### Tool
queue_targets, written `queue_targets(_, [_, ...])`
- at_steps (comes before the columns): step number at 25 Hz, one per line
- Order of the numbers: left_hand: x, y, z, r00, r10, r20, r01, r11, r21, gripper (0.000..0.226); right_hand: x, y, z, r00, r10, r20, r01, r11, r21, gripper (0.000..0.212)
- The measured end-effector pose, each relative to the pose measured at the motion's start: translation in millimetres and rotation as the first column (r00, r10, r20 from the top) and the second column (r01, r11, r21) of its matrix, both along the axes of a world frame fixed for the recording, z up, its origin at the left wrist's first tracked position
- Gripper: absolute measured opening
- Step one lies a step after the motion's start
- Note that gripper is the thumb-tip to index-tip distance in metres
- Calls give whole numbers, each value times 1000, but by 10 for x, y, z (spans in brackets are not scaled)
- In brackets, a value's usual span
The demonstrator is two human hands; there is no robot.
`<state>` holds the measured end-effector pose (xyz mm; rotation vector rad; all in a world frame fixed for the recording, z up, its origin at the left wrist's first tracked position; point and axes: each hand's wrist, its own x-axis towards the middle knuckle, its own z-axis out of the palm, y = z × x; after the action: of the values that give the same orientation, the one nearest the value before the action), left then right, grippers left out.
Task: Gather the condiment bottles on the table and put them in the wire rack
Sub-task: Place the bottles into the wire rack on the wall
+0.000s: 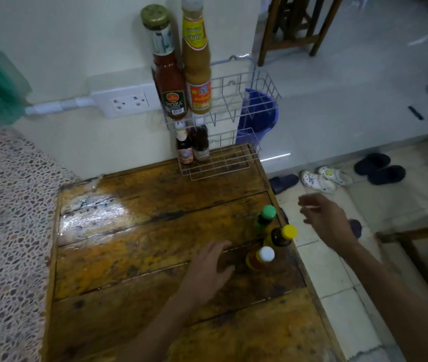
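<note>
Wooden planks of the table (140, 257), worn and glossy, carry three small bottles still to be gathered, standing upright in a tight cluster by the right edge: a green-capped bottle (265, 218) farthest from you, a yellow-capped bottle (282, 235) with dark glass in the middle, and a white-capped bottle (260, 258) with orange contents nearest. Your left hand (209, 267) hovers low beside the white-capped one, fingers spread and relaxed, holding nothing and, as far as the blur allows, not touching it. Your right hand (325, 220) hangs in the air off the table's edge, near the green and yellow caps, fingers loosely parted and likewise empty. That bracketing looks like a setup for taking bottles from both sides at once. The wire rack (233, 113) stands at the far edge against the wall: its upper tier already holds a ketchup bottle (168, 82) and a tall yellow sauce bottle (196, 74), packed to the left, and two dark bottles (193, 147) sit below, leaving open room on the right of both tiers for the remaining three
</note>
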<state>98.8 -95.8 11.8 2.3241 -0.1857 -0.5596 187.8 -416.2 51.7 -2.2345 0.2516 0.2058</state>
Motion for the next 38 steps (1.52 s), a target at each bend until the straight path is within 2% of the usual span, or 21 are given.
queue_targets(3, [-159, -235, -1, 994, 2, -107, -12, 995, -97, 75, -549, 2, -163, 992, 70, -106, -66, 997, 44, 45])
queue_targets(6, [-146, -408, 59, 995, 42, -95, -56, 988, -147, 79, -743, 223, -120, 982, 151, -114, -143, 986, 82, 55])
queue_targets(9, [-46, -489, 190, 998, 59, -36, -65, 981, -182, 69, -742, 311, -134, 984, 122, -132, -101, 983, 153, 53])
queue_targets(12, [-36, -507, 238, 1000, 20, 24, -16, 990, -141, 60, -802, 352, -142, 984, 94, -154, -67, 982, 176, 49])
queue_targets(17, [-64, -583, 241, 999, 45, 11, -43, 991, -127, 63, -893, 452, -131, 982, 32, -184, -6, 990, 139, 48])
queue_targets(21, [-47, -625, 202, 999, 48, -4, -48, 993, -112, 72, -918, 509, -112, 988, 68, -139, -57, 995, 82, 56])
queue_targets(25, [-42, -571, 185, 999, 38, -1, -38, 990, -139, 69, -945, 506, -77, 990, 68, -124, -64, 997, 38, 52])
queue_targets(28, [-19, -360, 267, 998, 58, 4, -56, 982, -179, 63, -973, 444, 4, 998, 48, -28, -47, 999, 23, 49])
queue_targets(32, [200, -64, 618, 983, 147, 112, -112, 957, -268, 55, -820, 459, 434, 989, 36, 144, -43, 998, 43, 49])
queue_targets(35, [479, 103, 877, 935, 278, 221, -190, 917, -349, 50, -524, 575, 730, 967, 22, 254, -33, 999, 39, 51])
queue_targets(38, [882, 158, 976, 865, 394, 310, -273, 889, -368, 49, -124, 764, 851, 942, 18, 334, -36, 998, 49, 47])
